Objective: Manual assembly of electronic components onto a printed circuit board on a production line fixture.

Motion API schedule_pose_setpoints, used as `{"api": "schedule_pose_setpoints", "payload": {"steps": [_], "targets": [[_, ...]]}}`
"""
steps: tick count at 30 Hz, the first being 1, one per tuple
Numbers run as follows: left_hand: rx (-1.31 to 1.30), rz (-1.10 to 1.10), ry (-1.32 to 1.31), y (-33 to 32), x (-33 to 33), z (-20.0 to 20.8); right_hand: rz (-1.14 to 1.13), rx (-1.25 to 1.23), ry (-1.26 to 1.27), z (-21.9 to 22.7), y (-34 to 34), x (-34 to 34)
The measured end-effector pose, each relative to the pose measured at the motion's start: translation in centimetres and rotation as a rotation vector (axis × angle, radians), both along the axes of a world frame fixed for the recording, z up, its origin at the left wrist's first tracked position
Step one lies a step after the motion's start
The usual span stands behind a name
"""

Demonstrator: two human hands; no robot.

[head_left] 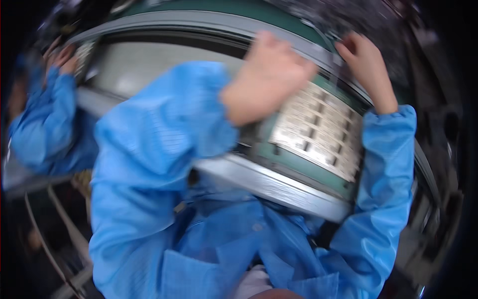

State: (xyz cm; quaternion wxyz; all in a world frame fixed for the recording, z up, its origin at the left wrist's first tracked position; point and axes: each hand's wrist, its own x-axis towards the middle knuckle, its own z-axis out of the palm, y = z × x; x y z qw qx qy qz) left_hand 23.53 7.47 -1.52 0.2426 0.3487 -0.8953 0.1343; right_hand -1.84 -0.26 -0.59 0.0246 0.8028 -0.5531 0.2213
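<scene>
My left hand [271,74], blurred by motion, hangs over the far left corner of a pale panel [313,129] with rows of dark slots. Its fingertips are hidden below the back of the hand, so any held thing cannot be seen. The panel lies on a green plate [308,169]. Beyond the panel's far right side is my right hand [366,65], with fingers curled in toward the thumb near the far rail. Whatever it pinches, if anything, is too small and blurred to make out.
A silver metal rail [269,184] runs along the near side, and another rail [164,20] bends along the far side. Between them, at left, lies a pale belt-like surface [144,67]. Another person in a blue sleeve [45,129] works at the far left.
</scene>
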Motion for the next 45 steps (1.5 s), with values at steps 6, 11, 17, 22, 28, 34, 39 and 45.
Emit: {"api": "schedule_pose_setpoints", "payload": {"steps": [6,11,17,22,28,34,39,45], "targets": [[0.032,0.135,0.096,-0.2,-2.1,-1.1,-0.011,0.231,-0.064,-3.2,-3.8,-1.5],[0.249,0.135,0.144,-0.2,-2.4,-1.0,-0.041,0.003,-0.201,-1.3,-2.7,-3.1],[0.496,0.067,0.331,0.2,-1.1,-0.7,0.010,0.031,-0.316,3.1,4.6,-5.1],[0.140,0.082,0.115,-1.0,1.1,0.7,-0.081,0.183,-0.769,1.7,8.9,-7.5],[0.249,0.010,0.062,0.0,-0.1,-0.5,-0.117,0.139,-0.899,1.6,12.8,-6.1],[0.277,0.033,0.074,0.1,0.3,-0.5,-0.018,0.261,-1.006,0.2,14.0,-6.9],[0.290,0.056,0.060,-0.5,0.4,0.6,-0.020,0.324,-0.986,0.7,13.4,-8.2],[0.249,0.007,0.027,0.3,0.4,0.4,0.076,0.287,-1.052,0.1,14.0,-6.3]]}}
